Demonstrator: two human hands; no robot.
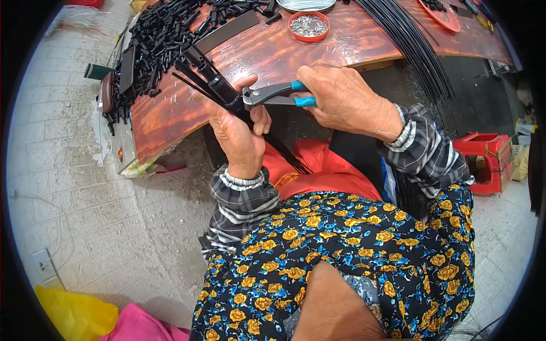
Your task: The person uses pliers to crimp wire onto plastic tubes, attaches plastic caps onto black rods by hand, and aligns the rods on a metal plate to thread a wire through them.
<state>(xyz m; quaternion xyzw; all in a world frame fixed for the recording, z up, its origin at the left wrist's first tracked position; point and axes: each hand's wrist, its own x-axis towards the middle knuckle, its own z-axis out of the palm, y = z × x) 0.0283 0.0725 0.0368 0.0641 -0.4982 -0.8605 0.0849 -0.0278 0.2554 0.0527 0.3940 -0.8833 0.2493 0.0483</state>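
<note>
Head view: the left hand [238, 136] is holding a slanted bundle of thin black rods with thicker black tubular ends [219, 86], its fingers curling around it near the worktop's front edge. The right hand [351, 101] is gripping dark metal pliers with blue handles [272, 91], fingers closing around the grips; the tool's head is meeting the bundle. Loose black tubular pieces [156, 51] are lying on the reddish-brown wooden worktop [278, 62].
</note>
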